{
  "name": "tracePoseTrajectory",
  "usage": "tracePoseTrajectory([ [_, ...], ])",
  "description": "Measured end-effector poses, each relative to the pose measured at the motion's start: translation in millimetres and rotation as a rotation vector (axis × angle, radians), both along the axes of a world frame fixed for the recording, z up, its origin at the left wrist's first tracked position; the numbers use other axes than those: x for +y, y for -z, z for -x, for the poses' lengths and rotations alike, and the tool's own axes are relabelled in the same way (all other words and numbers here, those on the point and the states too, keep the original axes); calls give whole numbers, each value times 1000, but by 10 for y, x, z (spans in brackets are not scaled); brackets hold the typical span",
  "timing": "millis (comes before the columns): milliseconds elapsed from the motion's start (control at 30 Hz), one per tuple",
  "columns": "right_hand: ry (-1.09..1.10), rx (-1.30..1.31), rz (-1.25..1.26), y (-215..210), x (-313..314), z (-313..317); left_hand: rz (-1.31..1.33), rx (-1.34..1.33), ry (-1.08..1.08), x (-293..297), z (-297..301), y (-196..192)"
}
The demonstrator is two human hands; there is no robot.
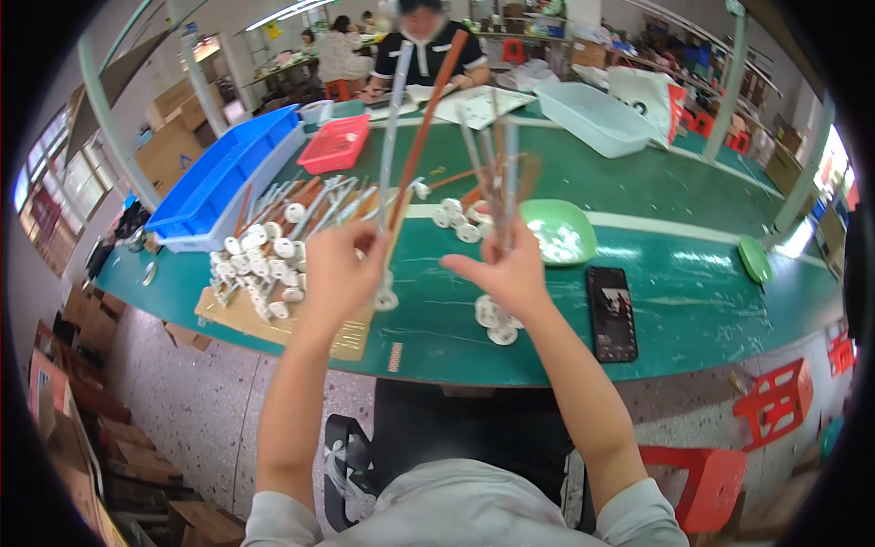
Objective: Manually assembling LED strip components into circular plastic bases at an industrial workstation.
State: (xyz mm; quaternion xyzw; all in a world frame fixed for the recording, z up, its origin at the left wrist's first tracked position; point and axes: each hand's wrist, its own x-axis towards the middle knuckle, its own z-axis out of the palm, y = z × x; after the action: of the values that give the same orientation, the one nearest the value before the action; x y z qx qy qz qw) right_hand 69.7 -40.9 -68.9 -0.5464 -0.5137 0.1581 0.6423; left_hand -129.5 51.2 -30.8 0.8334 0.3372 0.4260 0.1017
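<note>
My left hand (342, 269) is closed around two long thin rods, one silver-grey (392, 137) and one brown (427, 118), which lean up and to the right. A white round end piece (386, 299) shows just below that hand. With its thumb stretched out to the side, my right hand (512, 273) grips an upright bunch of similar rods (497, 182), blurred at their tops. White discs (497, 321) at the bunch's lower end hang beneath the hand. Left of my hands, a heap of rods with white round ends (260, 260) lies partly on a cardboard sheet (351, 339).
On the green table (693, 301) are a phone (612, 314), a green bowl (558, 233), more white-ended rods (460, 219), a red basket (334, 144), a blue bin (228, 173) and a pale tub (594, 118). A person (428, 55) sits across. Red stools (702, 483) stand right.
</note>
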Motion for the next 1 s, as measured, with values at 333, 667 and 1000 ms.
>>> tracePoseTrajectory([
  [333,31,-20,-128,-29,82,122,179,20,366,-402,-348,472],
  [667,-124,-56,-122,-246,102,210,451,-2,535,-324,-494,432],
  [1000,-16,-200,-403,-726,273,137,613,-623,521,-121,-892,405],
])
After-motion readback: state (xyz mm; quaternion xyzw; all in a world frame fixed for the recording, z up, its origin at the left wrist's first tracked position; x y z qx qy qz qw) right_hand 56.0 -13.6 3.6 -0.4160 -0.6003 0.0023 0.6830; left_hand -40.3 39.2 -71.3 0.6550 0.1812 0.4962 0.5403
